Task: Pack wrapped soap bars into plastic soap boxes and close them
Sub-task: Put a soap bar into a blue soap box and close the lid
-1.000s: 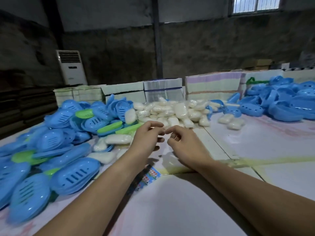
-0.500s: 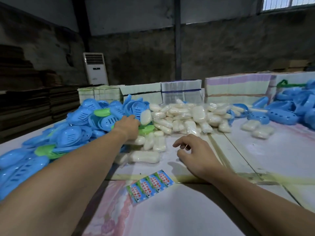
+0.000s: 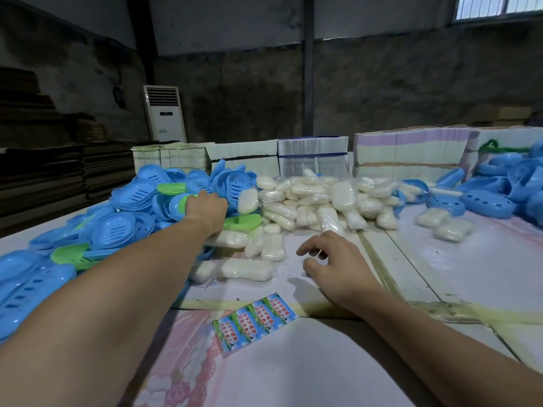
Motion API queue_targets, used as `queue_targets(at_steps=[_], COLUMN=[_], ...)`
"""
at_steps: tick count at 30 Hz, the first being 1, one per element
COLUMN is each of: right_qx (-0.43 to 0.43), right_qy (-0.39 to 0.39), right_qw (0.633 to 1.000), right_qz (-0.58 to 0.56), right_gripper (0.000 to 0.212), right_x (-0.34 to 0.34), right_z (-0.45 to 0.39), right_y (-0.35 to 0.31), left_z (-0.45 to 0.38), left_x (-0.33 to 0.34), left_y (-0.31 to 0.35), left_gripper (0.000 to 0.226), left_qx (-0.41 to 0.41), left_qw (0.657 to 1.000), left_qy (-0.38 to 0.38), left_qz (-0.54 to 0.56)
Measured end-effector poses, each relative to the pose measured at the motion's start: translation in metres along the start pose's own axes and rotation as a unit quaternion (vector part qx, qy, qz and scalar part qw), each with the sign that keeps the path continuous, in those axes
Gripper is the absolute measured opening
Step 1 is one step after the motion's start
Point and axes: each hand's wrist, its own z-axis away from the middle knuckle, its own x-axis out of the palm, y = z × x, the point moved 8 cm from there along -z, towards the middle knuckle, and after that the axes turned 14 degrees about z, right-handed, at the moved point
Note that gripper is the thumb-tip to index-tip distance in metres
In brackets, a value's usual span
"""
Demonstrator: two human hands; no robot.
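Two hands work apart: the left hand (image 3: 207,207) reaches into the far-left heap of blue soap boxes (image 3: 129,201), grip hidden, while the right hand (image 3: 335,264) hovers loosely curled, empty, near the wrapped soap bars (image 3: 317,201).

Both forearms bare to frame edge, no sleeves in view. Left hand (image 3: 205,208) and right hand (image 3: 335,261) bare: no gloves, rings, watch or wristband visible.
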Motion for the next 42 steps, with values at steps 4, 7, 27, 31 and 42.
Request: queue_targets(at_steps=[4,7,27,31,42], right_qx=[0.004,0.009,0.035,0.082,0.043], right_qy=[-0.002,-0.002,0.016,0.047,0.079], right_qw=[1.000,1.000,0.997,0.986,0.983], right_qz=[-0.001,-0.004,-0.067,-0.136,-0.162], right_gripper=[0.020,0.020,0.025,0.021,0.008], right_x=[-0.001,-0.003,-0.007,-0.015,-0.034], right_z=[0.000,0.001,0.001,0.003,0.010], right_y=[0.000,-0.001,0.005,0.015,-0.002], left_z=[0.002,0.009,0.062,0.090,0.136], left_x=[-0.009,0.006,-0.062,-0.061,-0.018], left_y=[0.007,0.002,0.029,0.044,0.084], left_gripper=[0.007,0.007,0.023,0.022,0.017], left_qx=[0.005,0.002,0.013,-0.030,-0.227], left_qw=[0.998,0.992,0.874,0.744,0.135], left_qy=[0.020,-0.061,0.168,0.173,-0.026], left_qz=[0.057,0.107,0.455,0.645,0.964])
